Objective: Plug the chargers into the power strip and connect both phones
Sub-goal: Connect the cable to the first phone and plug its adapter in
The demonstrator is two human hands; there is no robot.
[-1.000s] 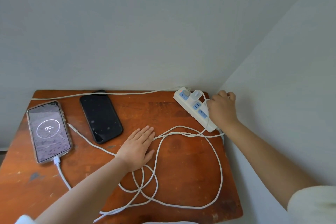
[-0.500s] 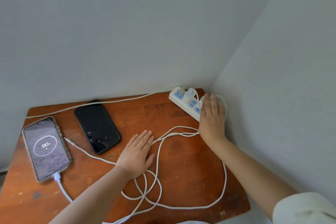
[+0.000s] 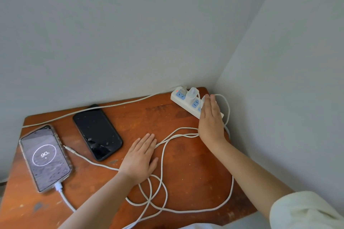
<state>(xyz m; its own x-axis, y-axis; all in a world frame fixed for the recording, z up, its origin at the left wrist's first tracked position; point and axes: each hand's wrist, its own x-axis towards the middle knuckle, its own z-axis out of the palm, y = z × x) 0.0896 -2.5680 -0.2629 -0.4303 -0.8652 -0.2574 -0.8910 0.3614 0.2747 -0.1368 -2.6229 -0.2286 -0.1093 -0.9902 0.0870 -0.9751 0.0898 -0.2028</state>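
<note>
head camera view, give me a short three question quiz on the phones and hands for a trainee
1. True or false: the black dark-screened phone has a cable plugged into it.
2. Which number shows on the lit clear-cased phone? A) 50 B) 90 C) 100
3. Fill in: the right hand lies with straight fingers on the white ____, while the left hand lies flat on the orange-brown wooden table.

Key
1. False: the loose white cable tip lies on the table between the two phones, connected to neither.
2. B
3. power strip
</note>
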